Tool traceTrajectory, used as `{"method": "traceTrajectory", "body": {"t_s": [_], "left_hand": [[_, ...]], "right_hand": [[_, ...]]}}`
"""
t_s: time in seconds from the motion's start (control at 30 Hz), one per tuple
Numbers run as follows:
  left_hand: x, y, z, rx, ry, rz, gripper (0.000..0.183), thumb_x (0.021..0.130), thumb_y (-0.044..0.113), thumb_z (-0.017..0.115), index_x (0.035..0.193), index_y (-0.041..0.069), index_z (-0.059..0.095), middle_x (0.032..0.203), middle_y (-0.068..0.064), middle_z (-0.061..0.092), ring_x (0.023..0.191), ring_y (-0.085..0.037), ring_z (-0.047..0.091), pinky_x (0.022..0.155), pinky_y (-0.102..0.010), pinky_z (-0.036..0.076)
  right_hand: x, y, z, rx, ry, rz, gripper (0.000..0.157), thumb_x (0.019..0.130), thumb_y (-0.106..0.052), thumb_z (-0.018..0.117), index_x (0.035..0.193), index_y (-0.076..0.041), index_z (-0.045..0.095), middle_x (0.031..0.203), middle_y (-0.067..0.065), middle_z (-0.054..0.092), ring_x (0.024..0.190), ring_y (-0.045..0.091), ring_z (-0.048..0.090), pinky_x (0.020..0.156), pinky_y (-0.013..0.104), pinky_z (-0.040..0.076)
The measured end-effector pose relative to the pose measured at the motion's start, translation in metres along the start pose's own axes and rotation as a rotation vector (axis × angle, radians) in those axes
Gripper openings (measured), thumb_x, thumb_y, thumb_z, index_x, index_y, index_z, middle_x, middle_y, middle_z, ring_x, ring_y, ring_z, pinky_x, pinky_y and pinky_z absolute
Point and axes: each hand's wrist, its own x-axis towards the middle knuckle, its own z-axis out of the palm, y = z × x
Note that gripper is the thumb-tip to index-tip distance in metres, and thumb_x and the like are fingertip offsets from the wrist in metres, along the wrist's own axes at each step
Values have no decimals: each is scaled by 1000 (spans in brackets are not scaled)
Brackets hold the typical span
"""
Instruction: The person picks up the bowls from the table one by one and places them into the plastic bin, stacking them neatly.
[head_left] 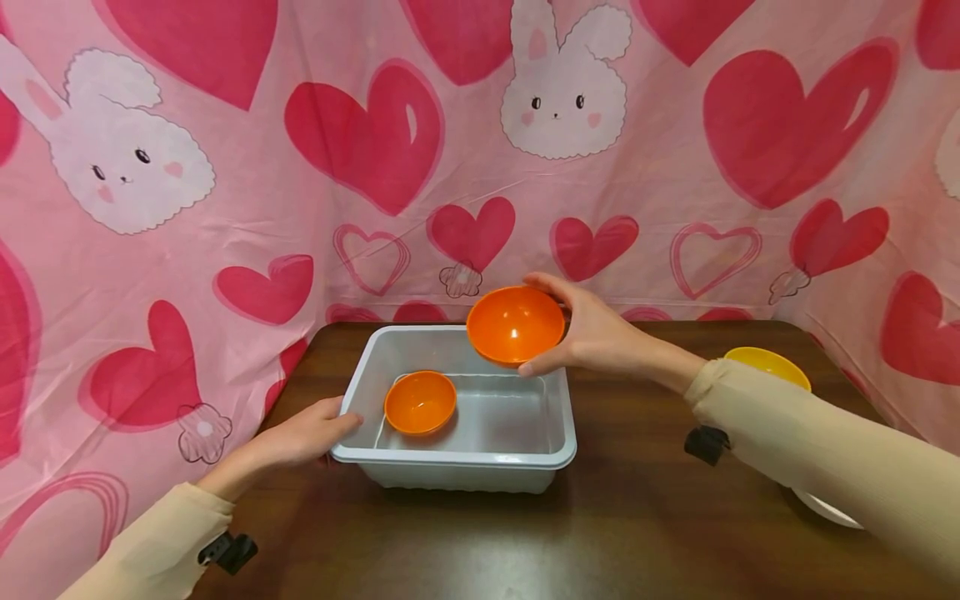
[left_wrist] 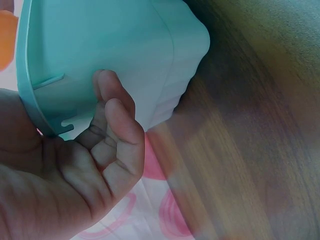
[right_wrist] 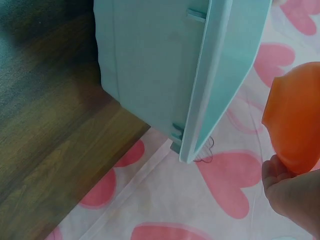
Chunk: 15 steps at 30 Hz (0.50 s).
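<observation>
My right hand [head_left: 592, 329] grips an orange bowl [head_left: 516, 325] by its right side, thumb low and fingers behind, holding it above the back right of a grey plastic basin [head_left: 465, 459]. In the right wrist view the held bowl [right_wrist: 295, 117] shows its outside, with the basin wall [right_wrist: 150, 60] beside it. A second orange bowl [head_left: 421, 403] sits inside the basin at its left. My left hand [head_left: 311, 431] holds the basin's left rim, thumb over the edge; its fingers curl under the rim against the outer wall [left_wrist: 120, 45] in the left wrist view.
A yellow bowl [head_left: 772, 367] stands at the right of the dark wooden table [head_left: 630, 517], partly behind the right sleeve. A white rounded dish [head_left: 828, 508] peeks out below that sleeve. Pink heart-patterned cloth [head_left: 480, 175] hangs behind the table and along its sides.
</observation>
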Motion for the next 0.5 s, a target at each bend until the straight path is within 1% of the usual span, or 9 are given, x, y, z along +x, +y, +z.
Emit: {"method": "traceTrajectory", "body": {"t_s": [0.1,0.3,0.5], "left_hand": [[0,-1,0,-1,10,-7,39,105,11,49,132,-17,47,82,-7,64,64,-28,62,56,-49,59],[0,-3,0,9,14,-3,38,106,11,48,132,-17,48,82,-7,64,64,-29,63,55,-48,59],[1,-4,-1,-4,0,1,38,106,11,48,132,-17,47,83,-7,64,64,-28,63,55,-46,59]], "right_hand": [[4,-2,4,-5,-9,4,111,68,-35,98,160,-21,38,150,-3,49,130,22,50,103,47,52],[11,-4,11,11,-28,-20,111,68,-34,97,160,-18,38,150,0,50,129,24,51,102,47,53],[15,-5,17,20,-35,-10,110,67,-35,98,159,-20,40,147,-4,51,126,21,53,102,44,52]]}}
